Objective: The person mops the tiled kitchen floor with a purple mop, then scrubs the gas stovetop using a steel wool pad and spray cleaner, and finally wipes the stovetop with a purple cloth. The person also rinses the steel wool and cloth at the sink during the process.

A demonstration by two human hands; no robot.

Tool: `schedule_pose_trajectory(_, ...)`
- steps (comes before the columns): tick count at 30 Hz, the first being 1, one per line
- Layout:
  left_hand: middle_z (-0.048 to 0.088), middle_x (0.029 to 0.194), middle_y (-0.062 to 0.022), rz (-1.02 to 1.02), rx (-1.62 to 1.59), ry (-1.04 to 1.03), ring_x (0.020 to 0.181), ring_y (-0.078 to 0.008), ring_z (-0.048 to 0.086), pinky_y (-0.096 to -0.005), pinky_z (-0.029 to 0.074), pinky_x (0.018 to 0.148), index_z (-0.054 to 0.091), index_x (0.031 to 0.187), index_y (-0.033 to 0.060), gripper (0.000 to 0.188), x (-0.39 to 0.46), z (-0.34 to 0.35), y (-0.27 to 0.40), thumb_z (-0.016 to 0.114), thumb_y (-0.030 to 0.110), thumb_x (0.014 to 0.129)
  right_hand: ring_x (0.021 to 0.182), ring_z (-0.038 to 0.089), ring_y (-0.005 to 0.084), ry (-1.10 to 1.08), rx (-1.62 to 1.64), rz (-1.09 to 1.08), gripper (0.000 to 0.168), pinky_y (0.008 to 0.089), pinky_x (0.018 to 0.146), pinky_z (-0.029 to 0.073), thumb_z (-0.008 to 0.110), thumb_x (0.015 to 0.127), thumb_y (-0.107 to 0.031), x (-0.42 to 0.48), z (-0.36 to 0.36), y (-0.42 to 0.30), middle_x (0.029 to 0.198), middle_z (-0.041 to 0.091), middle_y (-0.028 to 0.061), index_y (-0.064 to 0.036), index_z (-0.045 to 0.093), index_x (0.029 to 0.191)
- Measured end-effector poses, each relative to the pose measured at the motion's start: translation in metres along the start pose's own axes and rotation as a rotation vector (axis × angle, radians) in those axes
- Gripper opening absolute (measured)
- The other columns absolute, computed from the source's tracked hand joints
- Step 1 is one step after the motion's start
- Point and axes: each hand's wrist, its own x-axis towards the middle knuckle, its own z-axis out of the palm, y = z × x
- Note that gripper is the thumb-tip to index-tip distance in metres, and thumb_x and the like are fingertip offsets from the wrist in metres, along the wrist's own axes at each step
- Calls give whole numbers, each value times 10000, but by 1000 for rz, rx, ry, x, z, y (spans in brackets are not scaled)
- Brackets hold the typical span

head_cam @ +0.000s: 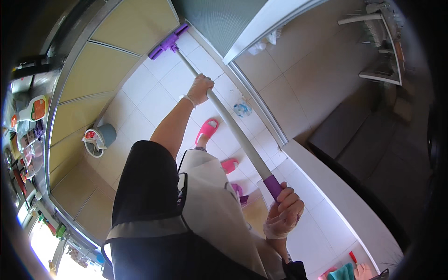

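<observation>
A mop with a purple head (168, 42) and a long pale pole (238, 131) runs diagonally across the view. Its head rests on the white tiled floor against the base of the yellowish cabinets, in the corner by the door. My left hand (201, 87), in a clear disposable glove, is closed around the pole partway up. Gloved likewise, my right hand (284, 213) grips the purple handle end (272, 187) close to my body. Under the pole, my feet are in pink slippers (207, 131). A light apron covers my front.
A grey bin (106, 135) stands by the cabinets (94, 77) at left. A blue-and-clear item (242, 108) lies on the floor near the sliding-door track (260, 101). Spray bottle (35, 109) and clutter line the counter. Cloths (341, 272) lie at bottom right; a dark sofa (350, 129) is beyond.
</observation>
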Motion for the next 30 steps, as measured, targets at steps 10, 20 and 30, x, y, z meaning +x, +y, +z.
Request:
schedule_pose_trajectory(10, 578, 706, -64, 122, 138, -271, 781, -278, 561, -384, 413, 769, 583, 639, 136, 56, -89, 123, 135, 620, 102, 612, 645, 355, 132, 274, -68, -29, 345, 374, 923, 368, 494, 919, -268, -123, -125, -58, 601, 265, -28, -148, 306, 656)
schedule_pose_trajectory(20, 620, 697, -108, 302, 23, -612, 791, -327, 593, -476, 418, 844, 644, 650, 113, 23, -223, 235, 376, 647, 105, 629, 603, 343, 142, 743, -330, -101, 337, 361, 811, 405, 483, 908, -213, -328, -260, -158, 578, 281, -22, -144, 305, 630)
schedule_pose_trajectory(30, 643, 685, -117, 316, -176, -792, 792, -326, 625, -429, 493, 749, 680, 683, 100, 74, -241, 253, 469, 641, 110, 621, 495, 402, 141, 945, -150, -754, 159, 311, 470, 367, 557, 812, -167, -343, -279, -202, 508, 350, -35, -54, 579, 703)
